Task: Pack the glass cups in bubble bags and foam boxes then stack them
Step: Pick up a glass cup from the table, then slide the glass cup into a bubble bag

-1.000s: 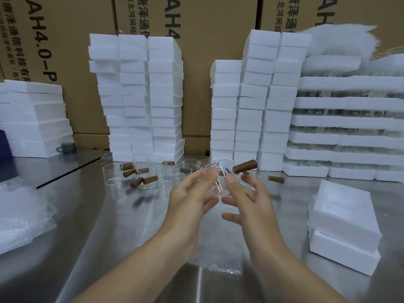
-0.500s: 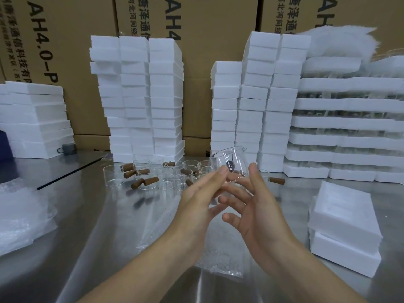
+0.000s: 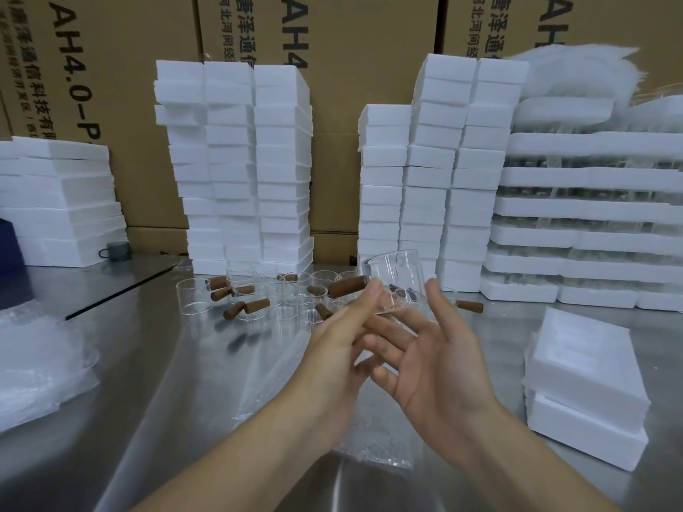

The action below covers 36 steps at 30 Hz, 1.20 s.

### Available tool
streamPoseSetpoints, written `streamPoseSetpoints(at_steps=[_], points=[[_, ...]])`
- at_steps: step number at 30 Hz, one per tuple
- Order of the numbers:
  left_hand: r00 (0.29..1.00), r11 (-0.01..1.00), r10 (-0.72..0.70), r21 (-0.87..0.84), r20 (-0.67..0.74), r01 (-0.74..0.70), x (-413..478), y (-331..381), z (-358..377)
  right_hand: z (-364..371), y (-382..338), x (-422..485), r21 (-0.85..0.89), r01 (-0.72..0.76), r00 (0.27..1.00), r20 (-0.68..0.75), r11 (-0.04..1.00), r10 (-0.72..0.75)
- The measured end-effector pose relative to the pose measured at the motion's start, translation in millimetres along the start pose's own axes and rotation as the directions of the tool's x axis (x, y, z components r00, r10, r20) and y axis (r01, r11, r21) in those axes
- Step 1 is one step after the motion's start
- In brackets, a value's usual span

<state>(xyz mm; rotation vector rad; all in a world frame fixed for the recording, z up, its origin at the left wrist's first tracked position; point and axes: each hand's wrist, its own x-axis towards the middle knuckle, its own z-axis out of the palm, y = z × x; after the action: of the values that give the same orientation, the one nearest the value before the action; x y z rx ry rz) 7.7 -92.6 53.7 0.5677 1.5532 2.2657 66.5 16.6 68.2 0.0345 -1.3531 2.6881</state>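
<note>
Steel table (image 3: pixel 122 364): clear glass cups (image 3: pixel 281 297) with brown handles, far centre; white foam boxes (image 3: pixel 236 168) stacked far; two foam boxes (image 3: pixel 587 393) near right; bubble bags (image 3: pixel 40 367) left; bubble bag (image 3: pixel 373 448) near centre.

A packing station in a warehouse or small factory is shown. A wall of large printed cardboard cartons (image 3: pixel 140 116) is seen behind a stainless-steel worktable (image 3: pixel 122 367). Tall columns of white foam boxes (image 3: pixel 236 164) are stacked along the table's back edge, with long foam trays (image 3: pixel 591 212) layered at the right. Many identical glass cups with brown wooden handles (image 3: pixel 255 297) are grouped on the steel surface, and heaps of bubble bags (image 3: pixel 37 364) are piled at the left.
</note>
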Motion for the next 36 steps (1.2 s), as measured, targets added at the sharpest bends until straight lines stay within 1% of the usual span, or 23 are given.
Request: streamPoseSetpoints(at_steps=[3, 6, 10, 12, 15, 18, 20, 22, 24, 25, 26, 28, 30, 31, 33, 36], points=[[1.0, 0.999, -0.026, -0.047, -0.017, 0.025, 2, 0, 0, 0, 4, 1, -0.016, -0.047, 0.999, -0.005, 0.999, 0.047], [0.997, 0.997, 0.001, -0.08, -0.078, -0.008, 2, -1, 0, 1, 6, 1, -0.009, -0.044, 0.999, 0.003, 0.999, 0.044], [0.993, 0.998, 0.04, -0.047, -0.113, -0.046, 0, -1, 1, 3, 9, 1, -0.043, -0.023, 0.999, 0.024, 0.999, 0.024], [0.995, 0.998, 0.04, -0.038, -0.093, -0.044, 1, 1, 1, 2, 10, 2, -0.025, -0.043, 0.999, 0.024, 0.999, 0.044], [0.999, 0.999, 0.041, -0.003, -0.002, -0.041, 2, 4, 0, -2, 12, 4, -0.018, -0.103, 0.994, 0.022, 0.994, 0.104], [0.994, 0.99, 0.112, 0.085, -0.019, -0.11, 1, 4, 1, -3, 15, 6, -0.05, -0.152, 0.987, 0.039, 0.987, 0.154], [0.982, 0.975, 0.178, 0.143, -0.067, -0.167, 2, 2, 1, -3, 18, 9, -0.113, -0.169, 0.986, -0.015, 0.979, 0.169], [0.955, 0.947, 0.265, 0.222, -0.131, -0.232, 6, 0, -2, -5, 20, 11, -0.205, -0.176, 0.982, -0.102, 0.963, 0.158], [0.902, 0.877, 0.389, 0.374, -0.186, -0.301, 11, -1, -8, -8, 20, 12, -0.264, -0.168, 0.979, -0.156, 0.95, 0.13], [0.87, 0.82, 0.457, 0.466, -0.185, -0.332, 12, -2, -12, -9, 18, 11, -0.277, -0.16, 0.98, -0.157, 0.948, 0.12], [0.839, 0.752, 0.52, 0.551, -0.158, -0.363, 13, -2, -16, -10, 17, 11, -0.284, -0.154, 0.983, -0.145, 0.946, 0.116], [0.774, 0.578, 0.631, 0.696, -0.05, -0.426, 14, -3, -23, -10, 13, 9, -0.303, -0.154, 0.986, -0.113, 0.94, 0.125], [0.71, 0.394, 0.702, 0.797, 0.061, -0.458, 14, -2, -26, -9, 11, 8, -0.374, -0.133, 0.99, -0.089, 0.918, 0.107], [0.685, 0.332, 0.722, 0.823, 0.093, -0.462, 15, -2, -27, -8, 11, 8, -0.42, -0.108, 0.993, -0.085, 0.901, 0.079], [0.659, 0.281, 0.744, 0.841, 0.114, -0.462, 16, -2, -28, -8, 12, 8, -0.521, -0.029, 0.997, -0.081, 0.853, -0.016], [0.651, 0.252, 0.75, 0.859, 0.118, -0.446, 18, -1, -32, -8, 13, 7, -0.692, 0.135, 0.978, -0.024, 0.709, -0.209]])
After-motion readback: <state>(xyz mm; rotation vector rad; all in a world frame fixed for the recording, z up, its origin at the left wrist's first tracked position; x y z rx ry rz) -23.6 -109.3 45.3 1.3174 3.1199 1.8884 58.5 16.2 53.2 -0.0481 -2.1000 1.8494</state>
